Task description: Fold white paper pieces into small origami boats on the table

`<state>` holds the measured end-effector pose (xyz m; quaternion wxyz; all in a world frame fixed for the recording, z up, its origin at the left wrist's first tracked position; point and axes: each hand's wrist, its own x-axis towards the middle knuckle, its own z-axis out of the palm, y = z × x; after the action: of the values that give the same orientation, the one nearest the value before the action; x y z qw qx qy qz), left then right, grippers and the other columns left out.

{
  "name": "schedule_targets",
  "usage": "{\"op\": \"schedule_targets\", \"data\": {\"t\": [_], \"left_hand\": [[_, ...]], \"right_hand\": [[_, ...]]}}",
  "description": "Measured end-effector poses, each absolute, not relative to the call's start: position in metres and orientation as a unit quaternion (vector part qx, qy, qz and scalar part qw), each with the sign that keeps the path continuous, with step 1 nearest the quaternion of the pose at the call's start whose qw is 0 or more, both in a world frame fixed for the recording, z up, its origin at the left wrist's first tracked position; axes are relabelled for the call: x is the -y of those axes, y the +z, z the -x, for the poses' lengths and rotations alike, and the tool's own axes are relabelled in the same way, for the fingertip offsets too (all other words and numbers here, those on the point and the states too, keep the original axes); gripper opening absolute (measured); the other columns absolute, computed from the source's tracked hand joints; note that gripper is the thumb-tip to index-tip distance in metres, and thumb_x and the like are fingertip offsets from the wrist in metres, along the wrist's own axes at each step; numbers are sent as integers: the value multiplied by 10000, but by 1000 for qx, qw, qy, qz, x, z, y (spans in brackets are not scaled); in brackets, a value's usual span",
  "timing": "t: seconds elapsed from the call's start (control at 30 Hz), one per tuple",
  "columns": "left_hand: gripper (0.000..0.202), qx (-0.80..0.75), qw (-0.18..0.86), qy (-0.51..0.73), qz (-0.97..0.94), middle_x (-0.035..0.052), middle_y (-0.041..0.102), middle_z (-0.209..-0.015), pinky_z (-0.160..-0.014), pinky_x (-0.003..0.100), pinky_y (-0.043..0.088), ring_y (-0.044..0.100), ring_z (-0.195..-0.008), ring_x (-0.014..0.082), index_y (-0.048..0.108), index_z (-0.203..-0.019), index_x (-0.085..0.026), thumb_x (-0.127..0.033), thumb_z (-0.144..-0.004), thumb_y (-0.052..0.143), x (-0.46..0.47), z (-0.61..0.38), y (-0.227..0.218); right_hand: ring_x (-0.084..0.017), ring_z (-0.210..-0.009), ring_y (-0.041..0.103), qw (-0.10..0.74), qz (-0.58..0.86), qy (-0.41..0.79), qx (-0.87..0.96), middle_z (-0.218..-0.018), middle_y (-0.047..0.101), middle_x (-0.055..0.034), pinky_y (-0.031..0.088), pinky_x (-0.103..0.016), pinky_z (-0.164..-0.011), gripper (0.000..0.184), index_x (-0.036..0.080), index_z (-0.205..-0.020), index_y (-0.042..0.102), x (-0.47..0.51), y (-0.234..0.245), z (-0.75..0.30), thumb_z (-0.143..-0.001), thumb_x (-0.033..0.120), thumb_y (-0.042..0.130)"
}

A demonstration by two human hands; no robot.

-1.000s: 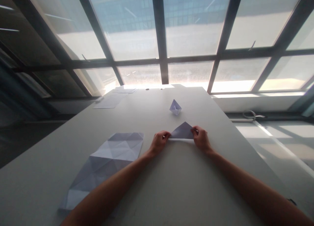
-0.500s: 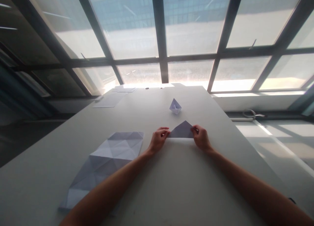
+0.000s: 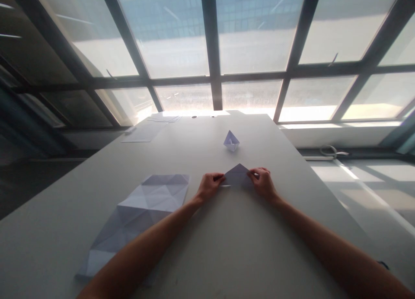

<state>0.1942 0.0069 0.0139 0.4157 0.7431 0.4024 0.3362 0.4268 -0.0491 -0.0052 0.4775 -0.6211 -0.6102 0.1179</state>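
Note:
Between my two hands is a folded sheet of paper [image 3: 238, 174], its peak pointing away from me and its long edge towards me. My left hand [image 3: 210, 184] pinches the left corner between thumb and fingers. On the other side my right hand [image 3: 262, 181] grips the right edge, fingers bent and closed on it. Just beyond the folded paper stands a small paper boat [image 3: 231, 141]. A large creased sheet of paper [image 3: 145, 204] lies to the left, partly covered by my left forearm.
Flat white sheets [image 3: 145, 131] lie at the far left of the white table [image 3: 246, 256]. Round holes [image 3: 194, 117] sit near its far edge, by the tall windows. A coiled cable [image 3: 329, 151] rests beyond the table's right side.
The folded paper has shifted slightly left and towards me, and its peak is lower. My right hand has moved inward; the pale strip along the near edge now shows only at the left.

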Motion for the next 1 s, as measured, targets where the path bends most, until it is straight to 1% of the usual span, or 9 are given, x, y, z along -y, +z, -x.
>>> {"op": "schedule_targets", "data": {"t": [0.13,0.23,0.33,0.4,0.47,0.53,0.6,0.77,1.0], "left_hand": [[311,-432,426,371,-703,80,763,-937,-764,323,517,697,-839,246,776,-959,-134,-372,-794,664,-9,-194,14],[329,-453,429,400,-671,93,758,-969,-786,332,520,695,-870,246,767,-988,-123,-372,-797,671,-10,-191,14],[344,-467,430,428,-644,93,754,-992,-784,329,520,690,-882,242,761,-1008,-120,-374,-788,686,-12,-189,13],[349,-472,428,437,-635,85,756,-984,-769,318,518,686,-870,235,759,-1018,-120,-370,-783,689,-13,-187,12],[357,-475,426,438,-633,76,759,-958,-744,304,514,682,-840,225,758,-1027,-122,-371,-782,687,-14,-186,11],[365,-475,425,438,-633,69,760,-932,-720,291,508,676,-807,213,758,-1033,-126,-378,-779,690,-15,-186,10],[372,-475,425,444,-630,67,760,-917,-703,281,504,670,-781,201,759,-1035,-128,-386,-775,696,-16,-185,9],[387,-478,424,456,-619,80,757,-940,-717,288,510,674,-797,207,757,-1033,-118,-392,-765,712,-16,-185,8],[381,-475,432,441,-628,87,751,-1007,-804,336,514,684,-885,242,748,-1050,-109,-366,-774,697,-15,-186,9]], "right_hand": [[-246,-890,657,551,596,193,552,-932,740,-93,465,-392,-889,365,183,-921,722,47,-5,-429,-904,470,496],[-243,-904,664,610,574,246,488,-946,740,-102,500,-362,-832,421,160,-964,716,45,-4,-434,-905,505,480],[-226,-839,671,637,559,327,418,-981,728,-105,538,-326,-683,430,161,-1003,701,43,-1,-440,-871,524,512],[-201,-780,670,643,544,382,380,-990,717,-100,532,-284,-575,406,170,-1021,690,43,1,-443,-845,507,547],[-175,-721,665,642,532,410,369,-951,714,-85,519,-254,-528,363,177,-1015,689,44,3,-445,-814,467,603],[-160,-656,661,632,523,426,381,-887,717,-67,506,-243,-507,353,180,-1024,680,46,4,-446,-786,439,654],[-161,-621,669,611,514,445,405,-828,721,-53,507,-247,-513,394,180,-1065,659,47,6,-447,-763,430,699],[-192,-676,710,571,501,483,436,-795,737,-49,552,-268,-595,507,184,-1143,594,48,8,-448,-715,379,783],[-230,-691,731,540,496,512,447,-831,741,-80,571,-278,-557,376,184,-1022,614,45,4,-456,-756,414,747]]}}
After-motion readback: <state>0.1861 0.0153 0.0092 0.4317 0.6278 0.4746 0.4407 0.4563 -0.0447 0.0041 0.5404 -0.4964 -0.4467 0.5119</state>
